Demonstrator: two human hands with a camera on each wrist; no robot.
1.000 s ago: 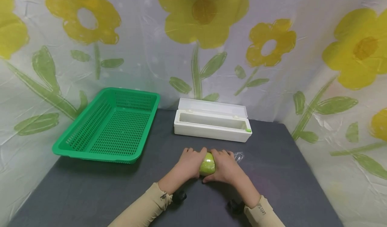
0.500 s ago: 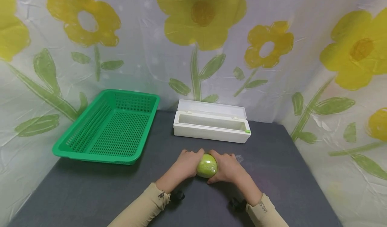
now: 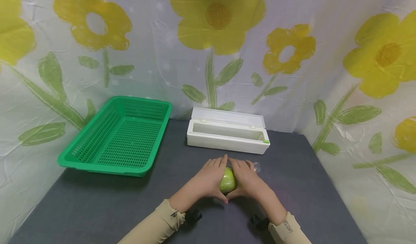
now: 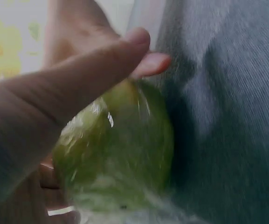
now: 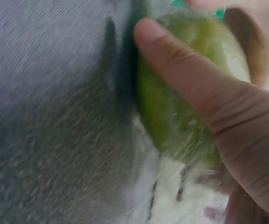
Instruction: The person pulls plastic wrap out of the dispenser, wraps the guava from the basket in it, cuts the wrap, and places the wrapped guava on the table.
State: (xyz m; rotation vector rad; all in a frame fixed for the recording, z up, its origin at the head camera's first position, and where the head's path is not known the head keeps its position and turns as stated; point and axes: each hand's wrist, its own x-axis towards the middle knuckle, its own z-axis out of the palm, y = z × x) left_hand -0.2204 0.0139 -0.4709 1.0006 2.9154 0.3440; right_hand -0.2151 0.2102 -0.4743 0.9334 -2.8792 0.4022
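Observation:
Between my two hands is a rounded green fruit (image 3: 228, 182) wrapped in clear plastic film, held low at the dark table. My left hand (image 3: 209, 178) cups its left side, the thumb reaching round the near side. My right hand (image 3: 247, 179) grips the right side, its thumb laid across the wrapped fruit (image 5: 162, 112) in the right wrist view. Fingertips and thumbs of both hands nearly meet. A loose tail of clear film (image 3: 257, 167) sticks out beyond the right fingers. In the left wrist view, wrinkled film shines on the fruit (image 4: 120, 144).
Behind the hands stands a long white box (image 3: 227, 144), its lid (image 3: 229, 117) raised and a small green piece (image 3: 266, 141) at its right end. A green slotted basket (image 3: 100, 167) is at the left. A flower-printed curtain (image 3: 156, 38) encloses the back and sides of the table.
My left fingers have straightened and both thumbs have come together at the near side. The fruit has shifted slightly right and is more covered by the hands than half a second ago.

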